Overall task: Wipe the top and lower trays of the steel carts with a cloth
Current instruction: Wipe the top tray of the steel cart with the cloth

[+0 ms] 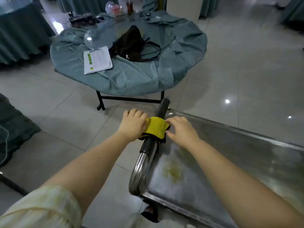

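A yellow cloth with a dark edge is draped over the black-sleeved handle of a steel cart. My left hand lies against the cloth's left side, fingers curled over it. On the cloth's right edge my right hand pinches the fabric with bent fingers. The cart's top tray stretches to the right, its steel surface smeared with yellowish marks near the handle. The lower tray is hidden.
A round table with a teal cover stands just beyond the cart, carrying a clipboard, a black bag and a glass bowl. More draped tables stand at left. Glossy tile floor lies to the right.
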Action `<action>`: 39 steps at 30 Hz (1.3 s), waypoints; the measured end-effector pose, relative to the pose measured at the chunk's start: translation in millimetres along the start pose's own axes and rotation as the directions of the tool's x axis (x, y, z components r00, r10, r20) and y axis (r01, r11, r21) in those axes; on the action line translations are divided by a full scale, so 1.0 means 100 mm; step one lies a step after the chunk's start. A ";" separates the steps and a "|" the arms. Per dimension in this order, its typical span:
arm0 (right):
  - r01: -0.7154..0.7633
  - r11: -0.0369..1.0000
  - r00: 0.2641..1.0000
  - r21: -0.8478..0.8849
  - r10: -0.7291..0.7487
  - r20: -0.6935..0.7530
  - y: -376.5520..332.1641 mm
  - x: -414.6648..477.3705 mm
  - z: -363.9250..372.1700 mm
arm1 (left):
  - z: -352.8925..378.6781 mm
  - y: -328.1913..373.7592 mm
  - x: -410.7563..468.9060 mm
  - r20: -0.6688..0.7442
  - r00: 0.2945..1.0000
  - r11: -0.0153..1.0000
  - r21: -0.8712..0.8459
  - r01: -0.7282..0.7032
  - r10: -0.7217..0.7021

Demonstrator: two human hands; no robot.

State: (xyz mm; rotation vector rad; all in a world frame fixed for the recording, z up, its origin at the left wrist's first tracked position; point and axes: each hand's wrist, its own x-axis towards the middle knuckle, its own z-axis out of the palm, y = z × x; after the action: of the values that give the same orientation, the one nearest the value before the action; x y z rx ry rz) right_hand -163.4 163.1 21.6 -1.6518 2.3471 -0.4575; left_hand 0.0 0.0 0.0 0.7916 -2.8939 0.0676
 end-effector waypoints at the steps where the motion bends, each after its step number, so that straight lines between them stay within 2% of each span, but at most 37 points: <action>1: -0.043 0.999 0.999 0.033 0.042 0.008 -0.01 0.10 0.03 | 0.03 -0.04 0.09 0.047 0.999 0.999 -0.043 0.003 -0.001; 2: -0.087 0.994 0.996 0.060 0.086 0.010 -0.02 0.19 0.06 | 0.05 -0.06 0.17 0.122 0.993 0.996 -0.093 0.014 -0.003; 5: -0.183 0.981 0.979 0.070 0.176 0.098 -0.05 0.38 0.14 | 0.21 -0.12 0.33 0.231 0.970 0.980 -0.195 -0.030 0.076; 8: -0.258 0.932 0.961 0.254 0.221 0.166 -0.05 0.50 0.20 | 0.33 -0.25 0.41 0.272 0.952 0.939 -0.340 -0.044 0.143; 10: -0.314 0.857 0.947 0.409 0.255 0.194 -0.02 0.52 0.23 | 0.40 -0.27 0.40 0.267 0.949 0.900 -0.434 -0.035 0.166; 12: -0.347 0.797 0.937 0.494 0.277 0.212 0.01 0.52 0.23 | 0.44 -0.24 0.40 0.252 0.953 0.865 -0.502 -0.019 0.167; 15: -0.400 0.732 0.916 0.551 0.297 0.270 0.00 0.52 0.21 | 0.42 -0.23 0.38 0.247 0.959 0.844 -0.536 0.015 0.140; 18: -0.440 0.717 0.895 0.540 0.304 0.326 -0.04 0.51 0.20 | 0.33 -0.24 0.32 0.173 0.980 0.814 -0.581 0.024 0.095; 20: -0.417 0.763 0.904 0.494 0.293 0.310 -0.06 0.47 0.17 | 0.21 -0.20 0.28 0.094 0.994 0.786 -0.618 0.015 0.054; 23: -0.304 0.844 0.951 0.442 0.238 0.199 -0.09 0.31 0.11 | 0.00 -0.10 0.18 -0.044 0.997 0.777 -0.625 -0.072 0.057; 25: -0.232 0.853 0.973 0.467 0.210 0.101 -0.09 0.10 0.05 | -0.14 -0.03 0.09 -0.109 0.992 0.770 -0.626 -0.119 0.064; 29: -0.096 0.849 0.991 0.519 0.129 -0.028 -0.05 -0.43 -0.03 | -0.32 0.18 -0.18 -0.131 0.988 0.733 -0.663 -0.148 0.081; 32: -0.003 0.868 0.993 0.497 0.061 -0.101 0.02 -0.81 0.00 | -0.41 0.46 -0.50 -0.119 0.989 0.739 -0.657 -0.149 0.094; 34: 0.026 0.864 0.990 0.503 0.048 -0.132 0.11 -1.06 0.06 | -0.43 0.68 -0.77 -0.067 0.996 0.760 -0.644 -0.091 0.063; 39: -0.032 0.833 0.999 0.552 0.037 0.001 0.34 -1.69 0.40 | -0.28 1.27 -1.42 0.150 0.989 0.817 -0.571 0.076 0.012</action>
State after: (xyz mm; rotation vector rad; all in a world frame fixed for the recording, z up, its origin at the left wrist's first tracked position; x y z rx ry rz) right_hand -121.3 328.5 -25.8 -1.3214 1.9726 -1.0261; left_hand 59.5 182.7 5.7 0.7400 -2.7640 -0.8676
